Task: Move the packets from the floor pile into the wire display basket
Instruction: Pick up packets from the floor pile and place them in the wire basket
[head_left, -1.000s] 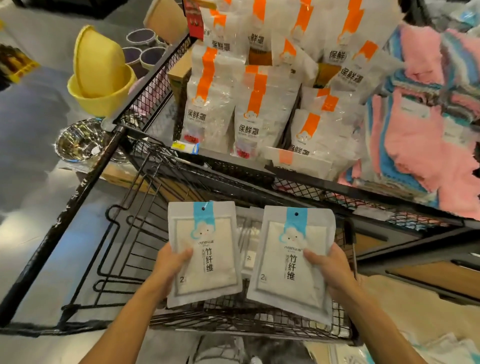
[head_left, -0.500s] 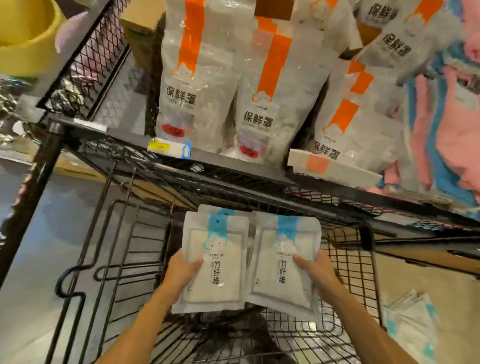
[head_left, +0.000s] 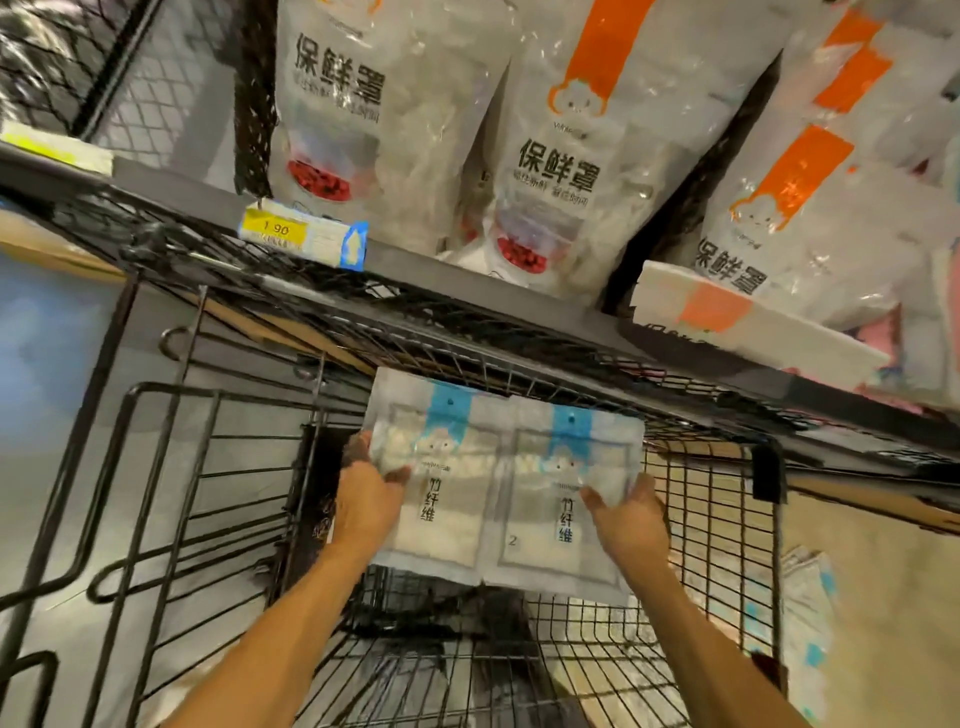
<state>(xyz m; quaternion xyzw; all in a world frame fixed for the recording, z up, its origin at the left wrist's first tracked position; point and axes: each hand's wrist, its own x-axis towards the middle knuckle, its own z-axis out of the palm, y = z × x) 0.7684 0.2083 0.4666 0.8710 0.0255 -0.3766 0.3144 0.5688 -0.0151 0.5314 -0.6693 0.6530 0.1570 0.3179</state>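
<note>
Two white packets with blue tops lie side by side inside the black wire display basket (head_left: 727, 571), under the shelf above. My left hand (head_left: 366, 499) grips the left packet (head_left: 441, 499) at its left edge, thumb on its face. My right hand (head_left: 631, 519) grips the right packet (head_left: 550, 514) at its right edge. Behind the left packet another white packet (head_left: 395, 384) shows at the basket's back. More blue-and-white packets (head_left: 808, 618) lie piled on the floor at the right, outside the basket.
A black mesh shelf (head_left: 467, 312) overhangs the basket and carries large white bags with orange stripes (head_left: 561, 156). A yellow price tag (head_left: 301, 234) sits on its front rail. An empty wire rack section (head_left: 171, 493) stands at the left over grey floor.
Both hands have pushed the two packets forward and deeper into the basket, under the shelf. The packets now sit closer together, and the view has moved in lower.
</note>
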